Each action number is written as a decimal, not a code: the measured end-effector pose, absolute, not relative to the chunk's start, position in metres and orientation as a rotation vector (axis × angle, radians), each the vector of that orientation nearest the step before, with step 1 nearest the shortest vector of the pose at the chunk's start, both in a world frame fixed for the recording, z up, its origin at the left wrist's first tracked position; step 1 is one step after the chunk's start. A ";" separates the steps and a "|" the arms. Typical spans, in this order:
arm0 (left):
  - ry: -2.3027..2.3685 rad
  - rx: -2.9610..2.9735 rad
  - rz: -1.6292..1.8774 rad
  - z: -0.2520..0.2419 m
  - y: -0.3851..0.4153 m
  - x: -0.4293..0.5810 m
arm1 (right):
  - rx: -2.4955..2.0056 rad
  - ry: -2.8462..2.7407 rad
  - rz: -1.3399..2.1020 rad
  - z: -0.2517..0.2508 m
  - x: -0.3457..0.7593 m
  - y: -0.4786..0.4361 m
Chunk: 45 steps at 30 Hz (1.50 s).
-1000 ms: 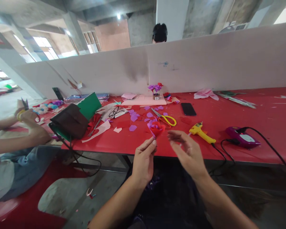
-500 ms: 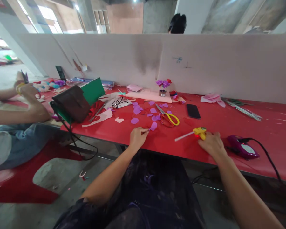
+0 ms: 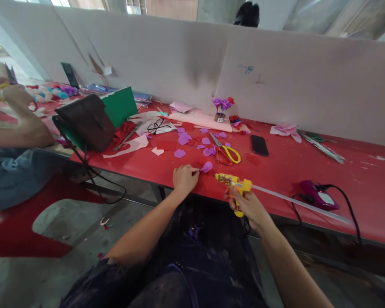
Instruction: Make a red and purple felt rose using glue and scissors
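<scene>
And it's a gluing step by the look of it! The person's left hand [image 3: 184, 179] has its fingertips closed in a pinch on the narrow end of a purple petal [image 3: 207, 167], which pokes out just past them over the table [image 3: 141, 169]; whether anything else sits in that pinch, the view can't tell. Across from it, the right hand [image 3: 248, 205] grips the glue gun [image 3: 226, 179] by its handle, nozzle turned toward the left hand and short of the petal, the glue stick [image 3: 295, 199] trailing away beyond the right wrist. Scissors [image 3: 231, 155] lie ahead of the two hands, loose petals [image 3: 184, 138] ahead of the left.

The next move, one would judge, calls for a steady pinch and the nozzle at the petal's base, with the left fingers clear of the hot tip.

And what a swing in half a second! The gun was well out to the right, its stick pointing left; now it's right beside the petal, stick pointing right, while the left hand keeps its pinch.
</scene>
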State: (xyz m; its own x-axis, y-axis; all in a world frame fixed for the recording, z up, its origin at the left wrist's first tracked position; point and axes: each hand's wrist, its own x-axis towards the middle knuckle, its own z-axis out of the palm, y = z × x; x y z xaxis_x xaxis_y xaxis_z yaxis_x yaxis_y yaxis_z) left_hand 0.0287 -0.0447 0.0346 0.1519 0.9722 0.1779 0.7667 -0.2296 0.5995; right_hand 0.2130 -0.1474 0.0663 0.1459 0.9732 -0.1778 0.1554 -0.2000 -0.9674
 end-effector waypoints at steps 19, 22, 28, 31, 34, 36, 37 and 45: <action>1.757 2.098 0.621 0.037 -0.043 0.032 | -1.613 -1.024 1.171 0.048 0.194 -0.117; 1.761 2.099 0.620 0.036 -0.043 0.032 | -1.623 -1.032 1.176 0.048 0.193 -0.116; 1.772 2.103 0.628 0.034 -0.043 0.032 | -1.651 -1.067 1.161 0.047 0.193 -0.113; 1.772 2.110 0.629 0.035 -0.043 0.032 | -1.670 -1.089 1.144 0.044 0.193 -0.113; 1.774 2.108 0.626 0.036 -0.044 0.033 | -1.692 -1.105 1.135 0.042 0.194 -0.113; 1.775 2.105 0.624 0.036 -0.044 0.033 | -1.705 -1.114 1.132 0.042 0.195 -0.113; 1.776 2.103 0.626 0.036 -0.044 0.033 | -1.712 -1.117 1.131 0.042 0.195 -0.114; 1.766 2.086 0.641 0.037 -0.044 0.033 | -1.745 -1.109 1.128 0.046 0.195 -0.117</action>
